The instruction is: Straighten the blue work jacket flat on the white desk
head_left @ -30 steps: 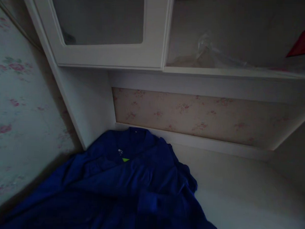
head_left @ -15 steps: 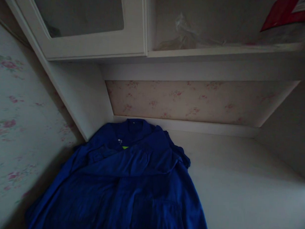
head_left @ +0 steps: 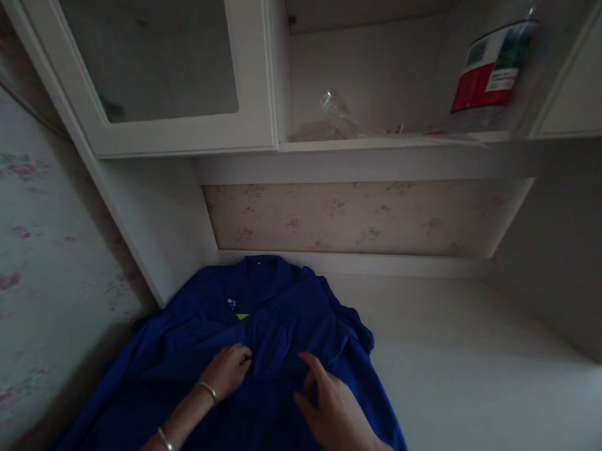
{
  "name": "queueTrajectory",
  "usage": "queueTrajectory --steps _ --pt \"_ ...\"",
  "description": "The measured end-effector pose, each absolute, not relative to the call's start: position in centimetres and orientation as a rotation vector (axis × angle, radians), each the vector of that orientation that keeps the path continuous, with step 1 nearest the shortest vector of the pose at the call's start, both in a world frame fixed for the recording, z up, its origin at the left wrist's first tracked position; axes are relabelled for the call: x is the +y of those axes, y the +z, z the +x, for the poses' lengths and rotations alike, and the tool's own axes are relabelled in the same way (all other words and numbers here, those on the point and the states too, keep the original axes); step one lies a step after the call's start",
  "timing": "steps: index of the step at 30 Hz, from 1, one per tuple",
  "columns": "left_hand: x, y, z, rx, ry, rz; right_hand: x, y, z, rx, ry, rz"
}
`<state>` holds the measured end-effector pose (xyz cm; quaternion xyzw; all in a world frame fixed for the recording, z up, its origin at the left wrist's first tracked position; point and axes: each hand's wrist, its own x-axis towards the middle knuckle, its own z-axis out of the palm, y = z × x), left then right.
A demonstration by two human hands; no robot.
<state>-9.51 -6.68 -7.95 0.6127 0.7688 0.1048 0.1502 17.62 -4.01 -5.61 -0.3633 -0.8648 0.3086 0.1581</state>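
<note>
Now | left hand point(head_left: 229, 371) curled, pinching blue shirt point(head_left: 278, 317); right hand point(head_left: 331, 411) loose-fingered, flat on it

A white worktop point(head_left: 474, 370) fills a recess, closed by a flowered wall on the left, a flowered back panel and a plain wall on the right. A blue garment point(head_left: 257, 355) lies spread in its back left corner, collar touching the strip along the back edge, cloth running to the front edge. The right half is bare white surface. Above, a white shelf point(head_left: 383, 141) carries crumpled clear plastic point(head_left: 334, 115) near its left end and 1 bottle with a red and white label point(head_left: 491, 77) toward its right end.
</note>
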Motion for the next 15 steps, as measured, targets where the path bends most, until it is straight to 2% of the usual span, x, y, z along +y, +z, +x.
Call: queueTrajectory --steps 6,11,15 --pt "-9.7 -9.0 -9.2 2.337 0.211 1.753 0.7 -8.5 11.3 -2.613 0.625 -1.179" --pt "-11.2 -10.6 -9.5 2.372 0.164 1.723 0.2 -9.3 10.9 -2.647 0.576 -1.156" --pt "-10.6 -9.8 -9.5 2.353 0.171 1.799 0.3 -9.2 11.0 -2.632 0.572 -1.212"
